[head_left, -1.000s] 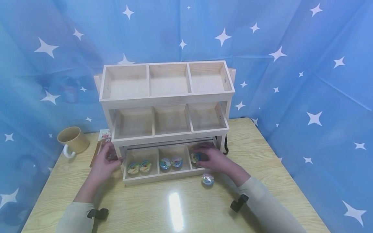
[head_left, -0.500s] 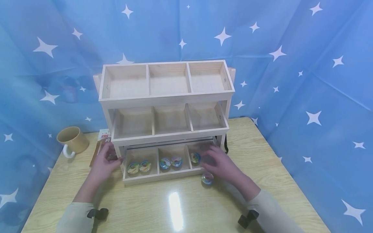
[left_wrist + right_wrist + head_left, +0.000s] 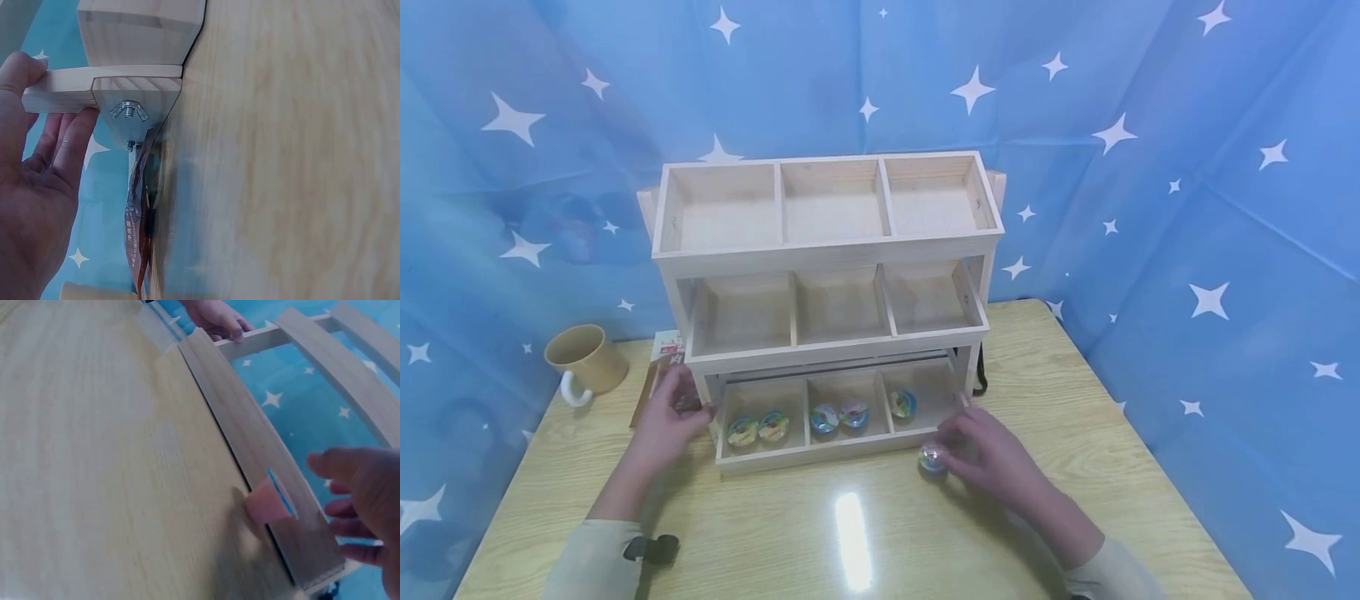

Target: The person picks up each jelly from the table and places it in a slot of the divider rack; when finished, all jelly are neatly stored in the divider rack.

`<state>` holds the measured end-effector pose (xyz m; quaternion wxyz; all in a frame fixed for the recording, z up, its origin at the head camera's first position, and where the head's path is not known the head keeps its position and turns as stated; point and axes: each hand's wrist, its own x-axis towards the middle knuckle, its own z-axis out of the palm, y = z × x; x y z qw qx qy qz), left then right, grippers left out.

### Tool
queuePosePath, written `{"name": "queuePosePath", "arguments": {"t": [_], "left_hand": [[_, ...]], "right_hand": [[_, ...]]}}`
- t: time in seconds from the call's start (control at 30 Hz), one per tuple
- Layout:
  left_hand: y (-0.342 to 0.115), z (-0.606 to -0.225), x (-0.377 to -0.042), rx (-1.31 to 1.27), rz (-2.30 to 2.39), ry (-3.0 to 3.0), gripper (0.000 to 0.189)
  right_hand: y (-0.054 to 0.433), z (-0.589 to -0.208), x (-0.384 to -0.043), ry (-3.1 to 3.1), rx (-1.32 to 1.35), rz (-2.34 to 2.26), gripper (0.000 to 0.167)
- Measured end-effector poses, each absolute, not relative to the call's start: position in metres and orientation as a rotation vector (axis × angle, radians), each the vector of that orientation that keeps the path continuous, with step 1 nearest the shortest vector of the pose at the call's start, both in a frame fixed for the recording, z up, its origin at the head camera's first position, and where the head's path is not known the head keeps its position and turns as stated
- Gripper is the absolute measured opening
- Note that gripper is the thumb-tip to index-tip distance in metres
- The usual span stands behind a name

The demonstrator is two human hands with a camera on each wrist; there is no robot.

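Note:
A three-tier wooden rack [image 3: 831, 257] stands on the table, with three compartments per tier. My left hand [image 3: 666, 421] holds its left upright [image 3: 59, 90], thumb on one side and fingers on the other. On the table before the bottom tier sits a small jelly cup [image 3: 932, 458] with a pink body and a blue-rimmed lid. My right hand [image 3: 992, 458] is beside this cup with fingers spread; the right wrist view shows a gap between them. In the bottom tier lie two yellowish cups [image 3: 758, 427] at left, two bluish cups [image 3: 839, 418] in the middle and one cup [image 3: 902, 404] at right.
A tan mug [image 3: 587, 358] with a white handle stands at the table's left. A brown packet [image 3: 139, 215] lies behind my left hand. Blue star-patterned cloth [image 3: 1187, 208] hangs behind and beside the wooden table [image 3: 752, 533].
My right hand has let go of the cup in the right bottom compartment, drawn out and moved down toward the cup on the table. The left hand stays on the rack.

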<state>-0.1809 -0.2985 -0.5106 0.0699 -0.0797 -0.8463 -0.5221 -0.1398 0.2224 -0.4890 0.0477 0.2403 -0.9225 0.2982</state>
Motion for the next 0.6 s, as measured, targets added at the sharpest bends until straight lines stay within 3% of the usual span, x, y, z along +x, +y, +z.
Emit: {"name": "queuePosePath", "arguments": {"t": [0.6], "left_hand": [[-0.297,-0.511,-0.181,-0.248,-1.592,-2.529,0.063]], "right_hand": [[0.217,-0.503,-0.133,-2.964,0.701,0.755,0.045]]}}
